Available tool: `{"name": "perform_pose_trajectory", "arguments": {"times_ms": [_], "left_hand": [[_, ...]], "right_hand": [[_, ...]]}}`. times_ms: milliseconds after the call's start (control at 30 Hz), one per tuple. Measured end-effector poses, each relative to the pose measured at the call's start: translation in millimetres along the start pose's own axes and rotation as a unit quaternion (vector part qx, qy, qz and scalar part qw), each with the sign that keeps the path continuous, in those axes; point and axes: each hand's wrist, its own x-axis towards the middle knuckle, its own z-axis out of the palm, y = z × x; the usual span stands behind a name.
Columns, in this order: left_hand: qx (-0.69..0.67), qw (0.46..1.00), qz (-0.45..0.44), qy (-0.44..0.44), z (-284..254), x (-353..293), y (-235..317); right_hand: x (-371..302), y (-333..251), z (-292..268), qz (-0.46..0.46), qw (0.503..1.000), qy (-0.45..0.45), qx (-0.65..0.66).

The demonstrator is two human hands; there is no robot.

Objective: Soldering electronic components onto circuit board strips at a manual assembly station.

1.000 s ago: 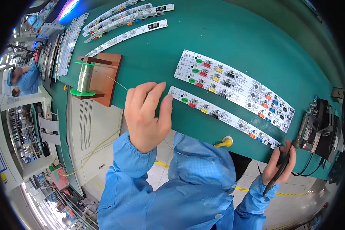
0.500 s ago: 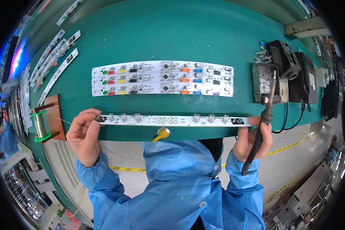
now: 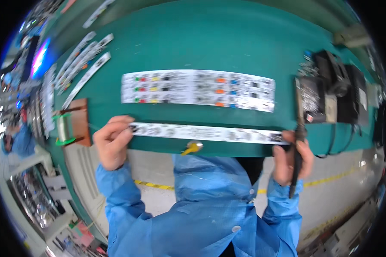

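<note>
The white circuit strip [image 3: 206, 132] spanned both hands along the near edge of the green surface [image 3: 193, 51]. Fingers of the left hand [image 3: 112, 143] were clamped on one end; those of the right hand [image 3: 284, 167] pinched the other and also held the soldering iron [image 3: 300, 132]. This shared grip risked slippage; wrist rotation could have scorched the strip.
</note>
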Motion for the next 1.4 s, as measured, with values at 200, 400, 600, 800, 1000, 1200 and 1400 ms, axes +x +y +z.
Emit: {"name": "perform_pose_trajectory", "arguments": {"times_ms": [200, 400, 600, 800, 1000, 1200, 1400], "left_hand": [[-0.084, 0.995, 0.017, -0.048, 8, -4, 9], [-0.041, 0.997, 0.033, -0.061, 1, -9, 12], [0.062, 0.990, 0.099, -0.079, -10, -1, 22], [0.114, 0.992, -0.027, -0.049, -19, 64, 76], [-0.024, 0.995, -0.095, 0.006, 47, 227, 63], [0.467, 0.870, 0.146, 0.055, 68, 220, 69], [0.629, 0.776, 0.051, 0.014, 26, 76, 67]], "right_hand": [[-14, 18, -11, -0.007, 0.999, 0.027, 0.018], [-16, 22, -19, -0.016, 1.000, 0.024, 0.010], [-13, 20, -22, -0.003, 0.998, 0.056, -0.011], [15, 12, -9, 0.004, 0.994, 0.108, 0.016], [5, 12, -4, 0.038, 0.993, 0.109, -0.015], [21, 5, 5, 0.046, 0.998, 0.019, -0.050], [36, -3, 24, 0.055, 0.991, -0.049, -0.110]]}}
